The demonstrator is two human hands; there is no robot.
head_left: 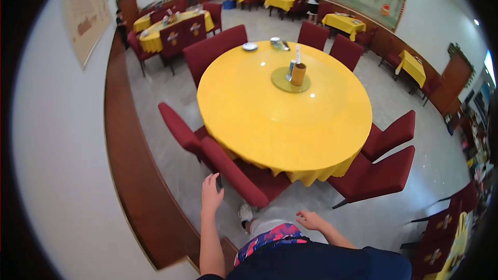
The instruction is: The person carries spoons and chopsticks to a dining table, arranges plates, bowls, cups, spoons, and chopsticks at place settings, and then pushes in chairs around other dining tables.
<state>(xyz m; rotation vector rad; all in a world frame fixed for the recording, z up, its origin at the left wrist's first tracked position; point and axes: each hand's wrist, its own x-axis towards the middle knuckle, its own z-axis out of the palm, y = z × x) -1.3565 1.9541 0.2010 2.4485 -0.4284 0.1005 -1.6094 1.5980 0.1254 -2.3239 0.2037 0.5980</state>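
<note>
My left hand (212,193) hangs beside the back of a dark red chair (233,173), its fingers a little apart and nothing in them. I cannot tell whether it touches the chair. My right hand (309,220) is held low in front of my body, loosely bent, with no object visible in it. Ahead stands a large round table with a yellow tablecloth (249,124). On it a round glass turntable (283,84) bears a brown cylindrical holder (298,74). Toward the far edge lie a stack of plates (250,46) and other tableware (276,41).
Red chairs (376,176) surround the table. A white wall (62,150) with brown wainscoting (135,197) runs along my left. Farther off are more yellow-covered tables (342,23) and a standing person (313,0). More chairs (441,228) stand at the lower right.
</note>
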